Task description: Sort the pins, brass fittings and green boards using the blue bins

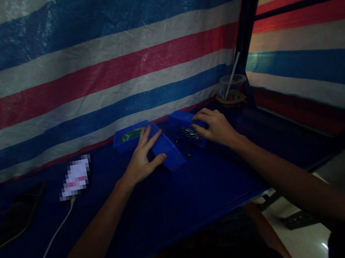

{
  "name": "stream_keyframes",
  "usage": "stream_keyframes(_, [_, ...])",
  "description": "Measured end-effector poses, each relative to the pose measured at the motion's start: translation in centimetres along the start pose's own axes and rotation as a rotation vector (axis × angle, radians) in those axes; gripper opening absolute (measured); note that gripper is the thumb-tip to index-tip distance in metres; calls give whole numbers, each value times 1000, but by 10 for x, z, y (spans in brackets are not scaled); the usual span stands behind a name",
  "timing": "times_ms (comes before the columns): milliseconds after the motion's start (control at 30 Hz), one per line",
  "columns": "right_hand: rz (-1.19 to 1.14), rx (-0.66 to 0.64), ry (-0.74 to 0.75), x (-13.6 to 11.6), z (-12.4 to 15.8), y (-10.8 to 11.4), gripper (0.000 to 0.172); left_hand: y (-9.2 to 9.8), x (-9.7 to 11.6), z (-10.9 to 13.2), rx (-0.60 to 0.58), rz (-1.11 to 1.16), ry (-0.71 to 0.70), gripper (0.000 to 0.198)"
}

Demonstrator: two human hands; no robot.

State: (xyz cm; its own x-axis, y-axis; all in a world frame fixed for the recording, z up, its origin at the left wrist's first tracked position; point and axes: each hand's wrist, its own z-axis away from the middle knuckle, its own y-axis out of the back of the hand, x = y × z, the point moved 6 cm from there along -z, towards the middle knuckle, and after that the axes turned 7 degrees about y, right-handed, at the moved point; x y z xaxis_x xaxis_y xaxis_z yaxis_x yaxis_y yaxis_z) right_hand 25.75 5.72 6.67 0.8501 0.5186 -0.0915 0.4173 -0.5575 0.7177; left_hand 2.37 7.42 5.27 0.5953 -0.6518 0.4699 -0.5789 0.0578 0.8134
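Observation:
My left hand (142, 158) grips a small blue plastic bin (168, 152) from its left side, fingers over its top and thumb along its front. Behind it stands a second blue bin (129, 137) with green parts inside. My right hand (215, 128) rests with curved fingers on the rim of a third blue bin (186, 129) that holds dark metal parts. A few small dark parts (189, 156) lie loose on the blue table cover between the bins.
A striped red, white and blue tarp (98, 71) hangs right behind the table. A clear plastic cup with a straw (233, 87) stands at the back right. A dark phone (17, 216), a blurred card (76, 177) and a white cable (52, 243) lie at the left.

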Motion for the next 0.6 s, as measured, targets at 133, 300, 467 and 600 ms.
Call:
stream_keyframes(133, [46, -26, 103, -11, 0, -2, 24, -5, -1, 0, 30, 32, -4, 80])
stream_keyframes(300, [96, -5, 157, -20, 2, -3, 23, -21, -4, 6, 152, 22, 1, 103])
stream_keyframes(467, [-17, 40, 60, -16, 2, -1, 26, -29, -19, 6, 127, 98, 49, 123])
stream_keyframes(600, [-246, -61, -16, -4, 1, 1, 31, -26, -28, 5, -24, 192, 40, 117])
